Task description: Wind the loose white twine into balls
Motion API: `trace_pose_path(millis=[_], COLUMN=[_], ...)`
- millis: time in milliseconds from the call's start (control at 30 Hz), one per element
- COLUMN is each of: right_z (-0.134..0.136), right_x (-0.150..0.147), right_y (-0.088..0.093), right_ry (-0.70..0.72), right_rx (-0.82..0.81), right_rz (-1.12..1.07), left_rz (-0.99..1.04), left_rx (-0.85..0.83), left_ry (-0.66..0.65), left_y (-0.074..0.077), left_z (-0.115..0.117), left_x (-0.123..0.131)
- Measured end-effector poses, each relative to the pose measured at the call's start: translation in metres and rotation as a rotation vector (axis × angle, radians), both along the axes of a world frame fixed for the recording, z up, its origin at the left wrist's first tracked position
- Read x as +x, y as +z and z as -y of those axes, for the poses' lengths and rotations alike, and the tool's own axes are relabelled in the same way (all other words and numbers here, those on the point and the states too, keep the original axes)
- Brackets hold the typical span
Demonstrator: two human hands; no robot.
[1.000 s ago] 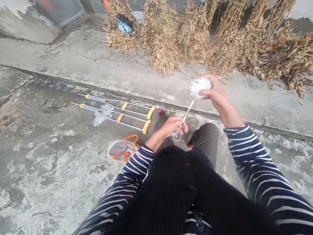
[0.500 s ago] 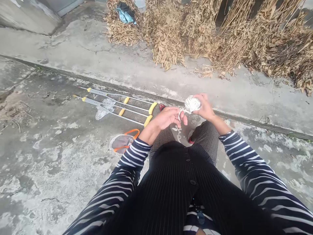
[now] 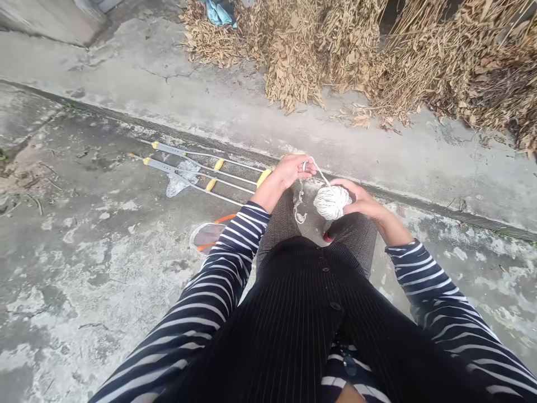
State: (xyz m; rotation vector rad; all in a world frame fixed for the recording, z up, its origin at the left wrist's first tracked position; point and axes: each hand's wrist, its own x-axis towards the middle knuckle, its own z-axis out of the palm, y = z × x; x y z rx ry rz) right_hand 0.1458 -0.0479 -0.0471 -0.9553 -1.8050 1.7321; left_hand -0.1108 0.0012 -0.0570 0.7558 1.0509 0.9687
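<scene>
My right hand (image 3: pixel 361 200) is wrapped round a white ball of string (image 3: pixel 332 202), held above my knees. A strand of the white string (image 3: pixel 319 173) runs up and left from the ball to my left hand (image 3: pixel 291 170), which pinches its end with closed fingers. More loose string (image 3: pixel 299 211) lies curled on the ground between my legs. Both arms wear dark sleeves with white stripes.
Two metal crutches with yellow pads (image 3: pixel 205 173) lie on the concrete to the left. A clear bag with orange handles (image 3: pixel 207 235) sits by my left elbow. Bundles of dry brown stalks (image 3: pixel 356 50) are heaped along the raised concrete step (image 3: pixel 235 120) ahead.
My right hand has brought the ball down from high on the right to just above my knees. My left hand rose and moved forward with the strand. The view tilted down.
</scene>
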Motion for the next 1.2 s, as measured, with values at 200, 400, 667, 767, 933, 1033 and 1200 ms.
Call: trace_pose_path(millis=[200, 400, 667, 767, 933, 1033, 1200], right_z=[0.007, 0.009, 0.01, 0.012, 0.018, 0.02, 0.019], right_x=[0.002, 0.002, 0.002, 0.004, 0.003, 0.001, 0.004], right_y=[0.005, -0.002, -0.004, -0.004, -0.002, 0.001, -0.001], right_ry=[-0.003, -0.077, -0.183, -0.161, -0.108, -0.096, -0.121], right_rx=[-0.074, -0.138, -0.298, -0.312, -0.354, -0.366, -0.401], right_rz=[-0.084, -0.076, -0.16, -0.184, -0.215, -0.24, -0.285], left_rz=[-0.24, -0.36, -0.102, -0.053, -0.077, -0.117, -0.244], left_rx=[-0.002, -0.027, 0.257, 0.257, 0.245, 0.262, 0.336], left_ry=[-0.248, -0.422, -0.333, -0.379, -0.411, -0.432, -0.385], left_y=[-0.021, -0.04, -0.026, -0.021, -0.025, -0.028, -0.033], left_z=[-0.004, -0.002, 0.03, 0.031, 0.027, 0.027, 0.026], left_x=[0.0, 0.0, 0.023, 0.026, 0.031, 0.033, 0.027])
